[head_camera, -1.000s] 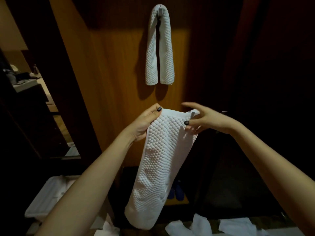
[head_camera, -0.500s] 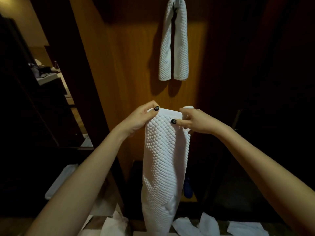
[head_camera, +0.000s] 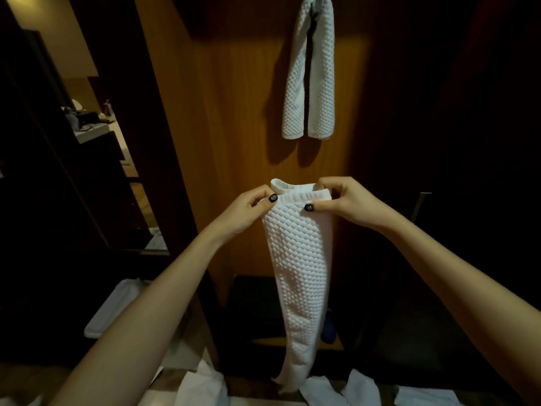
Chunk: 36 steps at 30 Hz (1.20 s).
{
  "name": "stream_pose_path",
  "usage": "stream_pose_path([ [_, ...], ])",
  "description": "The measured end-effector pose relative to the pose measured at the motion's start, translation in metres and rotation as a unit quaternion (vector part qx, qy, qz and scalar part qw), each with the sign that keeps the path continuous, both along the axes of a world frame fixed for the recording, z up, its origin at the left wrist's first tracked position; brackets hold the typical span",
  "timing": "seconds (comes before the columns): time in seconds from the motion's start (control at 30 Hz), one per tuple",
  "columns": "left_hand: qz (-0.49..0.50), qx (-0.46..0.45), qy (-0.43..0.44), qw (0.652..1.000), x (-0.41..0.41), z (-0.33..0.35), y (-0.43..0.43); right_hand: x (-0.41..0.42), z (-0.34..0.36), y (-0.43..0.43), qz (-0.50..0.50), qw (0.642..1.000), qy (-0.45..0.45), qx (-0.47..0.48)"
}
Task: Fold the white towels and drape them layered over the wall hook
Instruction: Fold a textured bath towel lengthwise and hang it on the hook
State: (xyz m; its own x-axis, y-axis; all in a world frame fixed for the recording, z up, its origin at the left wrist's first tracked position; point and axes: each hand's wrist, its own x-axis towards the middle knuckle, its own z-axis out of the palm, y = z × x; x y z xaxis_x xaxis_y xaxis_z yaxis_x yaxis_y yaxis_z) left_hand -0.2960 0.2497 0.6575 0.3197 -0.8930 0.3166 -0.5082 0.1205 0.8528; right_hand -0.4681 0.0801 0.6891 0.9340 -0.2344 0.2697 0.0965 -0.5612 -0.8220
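A white waffle-textured towel point(head_camera: 300, 268) hangs long and narrow in front of me, folded lengthwise. My left hand point(head_camera: 248, 210) pinches its top left corner with thumb over the hem. My right hand point(head_camera: 342, 205) pinches the top right corner, fingers curled behind the folded layers. On the wooden wall panel above, another white towel point(head_camera: 310, 74) is draped in two halves over the metal hook point(head_camera: 317, 1) at the top edge of the view.
Loose white cloths point(head_camera: 205, 388) lie at the bottom of the view on a surface. A white tray point(head_camera: 111, 310) sits low at the left. A dark doorway opens left onto a counter with clutter point(head_camera: 85, 118). A dark blue object point(head_camera: 328, 329) sits low behind the towel.
My hands have drawn closer together, narrowing the held towel into a tighter lengthwise fold. The view has shifted, so the hung towel sits further right and higher.
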Motion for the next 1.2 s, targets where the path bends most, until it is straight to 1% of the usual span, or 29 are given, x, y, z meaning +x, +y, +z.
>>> stream_pose_path([
  [0.13,0.017,-0.056,-0.014,0.998,-0.008,0.002,-0.011,-0.006,0.016,-0.008,-0.041,0.998,-0.033,-0.029],
  [0.17,0.026,-0.072,-0.03,0.997,-0.011,0.003,-0.015,-0.007,0.02,-0.01,-0.063,0.996,-0.036,-0.052],
  [0.27,0.059,-0.105,-0.099,0.988,-0.018,0.009,-0.025,-0.013,0.028,-0.015,-0.114,0.979,-0.019,-0.167],
  [0.33,0.065,-0.117,-0.144,0.981,-0.02,0.012,-0.03,-0.019,0.029,-0.019,-0.116,0.969,0.003,-0.22],
  [0.4,0.067,-0.119,-0.188,0.973,-0.022,0.015,-0.034,-0.024,0.029,-0.022,-0.112,0.961,0.034,-0.251],
  [0.5,0.071,-0.111,-0.231,0.964,-0.027,0.019,-0.038,-0.028,0.025,-0.028,-0.122,0.955,0.094,-0.252],
  [0.57,0.076,-0.09,-0.251,0.961,-0.027,0.023,-0.04,-0.027,0.016,-0.028,-0.138,0.957,0.102,-0.232],
  [0.63,0.087,-0.069,-0.273,0.956,-0.024,0.026,-0.04,-0.023,0.004,-0.023,-0.167,0.964,0.065,-0.196],
  [0.7,0.1,-0.069,-0.274,0.954,-0.019,0.027,-0.036,-0.016,-0.009,-0.014,-0.186,0.976,0.003,-0.11],
  [0.8,0.118,-0.101,-0.241,0.958,-0.012,0.029,-0.028,0.001,-0.026,0.001,-0.169,0.979,-0.092,0.064],
  [0.83,0.126,-0.109,-0.232,0.958,-0.009,0.029,-0.024,0.006,-0.029,0.007,-0.155,0.975,-0.105,0.12],
  [0.87,0.136,-0.115,-0.227,0.957,-0.006,0.029,-0.021,0.012,-0.03,0.012,-0.146,0.972,-0.107,0.153],
  [0.9,0.144,-0.119,-0.225,0.956,-0.003,0.03,-0.016,0.017,-0.031,0.016,-0.141,0.972,-0.108,0.155],
  [0.93,0.152,-0.123,-0.22,0.956,-0.001,0.029,-0.012,0.022,-0.03,0.019,-0.138,0.974,-0.113,0.138],
  [1.0,0.173,-0.142,-0.176,0.959,0.001,0.029,-0.005,0.028,-0.022,0.026,-0.128,0.978,-0.126,0.106],
  [1.07,0.203,-0.185,-0.069,0.959,0.0,0.026,0.0,0.035,-0.012,0.032,-0.109,0.981,-0.135,0.089],
  [1.13,0.234,-0.224,0.041,0.945,-0.003,0.019,0.003,0.042,-0.006,0.036,-0.097,0.982,-0.146,0.064],
  [1.2,0.25,-0.237,0.119,0.931,-0.008,0.006,0.006,0.047,-0.002,0.039,-0.104,0.98,-0.161,0.047],
])
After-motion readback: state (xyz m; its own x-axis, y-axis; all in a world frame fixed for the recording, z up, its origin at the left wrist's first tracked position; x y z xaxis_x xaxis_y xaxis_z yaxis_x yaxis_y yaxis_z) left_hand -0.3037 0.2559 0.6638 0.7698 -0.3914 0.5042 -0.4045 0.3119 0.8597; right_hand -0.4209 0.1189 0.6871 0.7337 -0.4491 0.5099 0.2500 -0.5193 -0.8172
